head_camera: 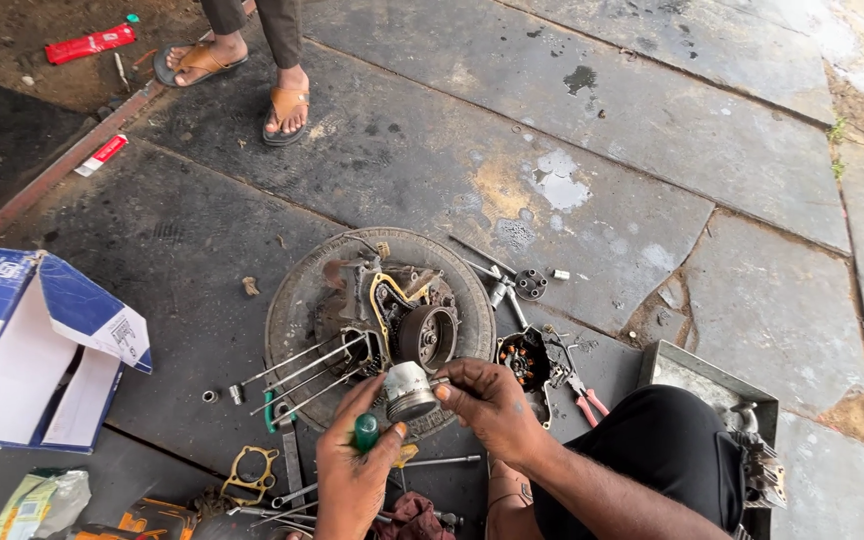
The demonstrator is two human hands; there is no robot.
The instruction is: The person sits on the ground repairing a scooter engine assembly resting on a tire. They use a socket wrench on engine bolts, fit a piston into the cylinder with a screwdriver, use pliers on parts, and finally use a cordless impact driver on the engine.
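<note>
The piston (410, 390) sat between both hands, held above the worn tyre (297, 290) on which the stripped engine crankcase (392, 320) lay. The right hand (492, 405) closed its grip on the piston's right side, fingertips pinched at the pin bore, forearm coming in from the lower right. The left hand (352, 465) came up from below, its grip wrapped shut around a green-handled screwdriver (365, 432) while thumb and forefinger braced the piston's lower left edge. The piston's axis ran roughly up-left to down-right, crown toward the left hand. The long cylinder studs (297, 375) jutted out from the crankcase just left of the left grip, pliers (577, 385) further right of the right one.
</note>
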